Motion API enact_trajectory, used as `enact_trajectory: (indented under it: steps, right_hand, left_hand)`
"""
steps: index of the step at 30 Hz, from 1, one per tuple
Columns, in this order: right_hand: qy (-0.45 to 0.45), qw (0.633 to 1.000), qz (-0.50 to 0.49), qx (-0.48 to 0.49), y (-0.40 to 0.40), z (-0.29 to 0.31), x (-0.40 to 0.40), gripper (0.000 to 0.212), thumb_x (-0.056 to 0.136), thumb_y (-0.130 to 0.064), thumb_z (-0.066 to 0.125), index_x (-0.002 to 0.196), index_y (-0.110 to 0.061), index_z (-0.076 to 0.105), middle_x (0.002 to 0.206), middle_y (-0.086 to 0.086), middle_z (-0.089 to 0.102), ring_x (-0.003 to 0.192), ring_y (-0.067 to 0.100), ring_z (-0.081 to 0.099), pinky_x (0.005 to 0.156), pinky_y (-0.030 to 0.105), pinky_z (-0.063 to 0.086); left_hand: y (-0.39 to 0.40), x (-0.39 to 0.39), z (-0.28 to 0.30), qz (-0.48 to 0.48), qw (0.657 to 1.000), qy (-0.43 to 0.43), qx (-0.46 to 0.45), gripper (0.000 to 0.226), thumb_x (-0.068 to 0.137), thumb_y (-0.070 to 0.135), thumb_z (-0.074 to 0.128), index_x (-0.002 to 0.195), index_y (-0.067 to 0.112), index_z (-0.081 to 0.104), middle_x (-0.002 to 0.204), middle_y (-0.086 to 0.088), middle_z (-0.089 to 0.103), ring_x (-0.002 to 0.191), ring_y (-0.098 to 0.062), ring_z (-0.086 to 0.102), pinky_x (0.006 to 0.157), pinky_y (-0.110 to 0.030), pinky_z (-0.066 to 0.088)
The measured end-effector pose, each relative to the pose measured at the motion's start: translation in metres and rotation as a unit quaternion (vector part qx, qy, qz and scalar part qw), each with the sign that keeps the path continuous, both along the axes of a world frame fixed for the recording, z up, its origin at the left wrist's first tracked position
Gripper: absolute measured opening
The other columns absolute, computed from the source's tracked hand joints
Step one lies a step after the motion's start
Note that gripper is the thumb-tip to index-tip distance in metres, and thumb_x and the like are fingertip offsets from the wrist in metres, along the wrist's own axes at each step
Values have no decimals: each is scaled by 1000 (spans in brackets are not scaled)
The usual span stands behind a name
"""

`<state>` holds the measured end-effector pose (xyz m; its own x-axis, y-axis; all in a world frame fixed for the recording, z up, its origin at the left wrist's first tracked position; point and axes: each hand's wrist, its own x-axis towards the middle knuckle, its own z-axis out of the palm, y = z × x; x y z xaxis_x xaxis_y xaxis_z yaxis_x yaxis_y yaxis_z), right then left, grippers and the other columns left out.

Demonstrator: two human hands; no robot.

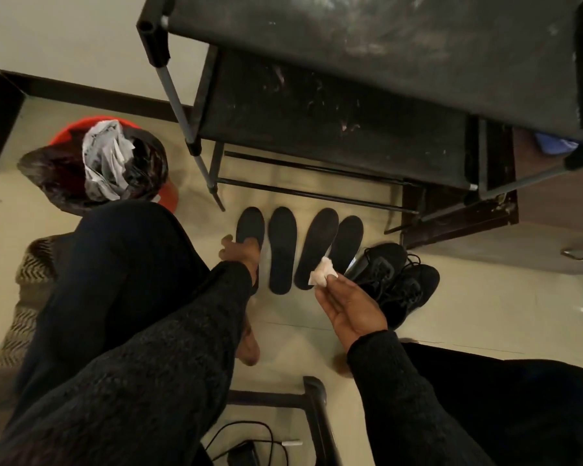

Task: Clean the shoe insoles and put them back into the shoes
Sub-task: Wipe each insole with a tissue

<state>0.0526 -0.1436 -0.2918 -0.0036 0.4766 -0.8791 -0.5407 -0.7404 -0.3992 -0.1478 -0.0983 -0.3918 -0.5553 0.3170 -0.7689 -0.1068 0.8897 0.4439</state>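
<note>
Fingers (330,280) of the right hand (350,307) pinch a crumpled wipe (321,276); the left hand (241,252) touches the leftmost of four insoles (281,250) lying on the floor (485,297) beside black shoes (398,280). Thin, floppy, light; lift at the heel.

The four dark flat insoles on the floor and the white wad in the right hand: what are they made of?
The four dark flat insoles look like matte foam or fabric, showing no shine. The crumpled white wad, pinched by the right hand, is likely tissue or a wipe.
</note>
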Motion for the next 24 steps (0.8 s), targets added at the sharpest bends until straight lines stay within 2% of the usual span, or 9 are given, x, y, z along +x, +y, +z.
enact_trajectory:
  steps: [2,3,5,8,12,15,18,21,24]
  right_hand:
    - [4,1000,-6,4,3,8,-1,32,90,-2,69,122,-1,65,115,21,72,109,29,70,97,38,55]
    - [7,1000,-12,8,5,12,-1,31,90,-2,69,121,-1,65,115,21,72,108,28,70,95,38,56]
    - [9,999,-19,26,10,24,-1,30,91,-5,69,121,-2,65,115,20,72,103,25,71,89,36,57]
    - [0,998,-21,63,17,49,1,30,92,-10,70,121,-4,67,114,17,73,98,21,71,83,32,59]
    - [-17,992,-39,118,19,92,10,28,89,-12,73,116,-7,69,94,8,72,84,16,67,79,30,59]
    - [-14,986,-36,165,15,121,16,29,89,-13,74,117,-6,70,92,7,73,79,14,68,74,29,60]
    - [-21,977,-37,208,7,145,24,31,89,-9,74,119,-4,70,93,10,75,74,13,68,70,28,59]
    - [-21,972,-44,231,-4,164,35,32,89,-8,73,120,-2,69,87,8,73,72,13,66,68,27,59]
    - [-27,968,-65,239,-9,179,58,26,90,-6,72,115,-1,70,83,8,72,69,12,65,66,26,59]
  left_hand:
    - [15,9,22,6,997,-69,44,34,102,28,47,131,13,58,138,-15,59,115,-32,60,100,-40,47]
    - [18,16,38,-25,988,-143,56,28,103,26,47,121,12,62,129,-14,66,106,-29,64,95,-38,49]
    - [25,26,74,-151,951,-258,78,29,102,29,53,122,11,63,115,-10,73,103,-27,70,97,-41,53]
    - [29,36,130,-322,889,-310,98,40,97,41,62,125,13,65,117,-12,72,105,-27,69,102,-45,53]
    - [24,42,200,-395,853,-285,187,42,95,52,62,125,22,66,120,-6,70,101,-21,68,96,-40,55]
    - [13,42,234,-442,829,-220,264,35,89,34,75,123,28,67,111,-2,74,93,-15,68,89,-36,54]
    - [-2,45,257,-421,822,-161,348,26,91,17,73,117,20,72,101,-4,77,81,-11,67,75,-26,54]
    - [-13,57,274,-401,819,-143,386,20,93,12,71,112,14,74,97,-8,77,72,-6,63,63,-14,52]
    - [-12,86,287,-409,810,-141,395,17,93,11,70,110,11,75,97,-8,76,68,0,64,61,-12,51]
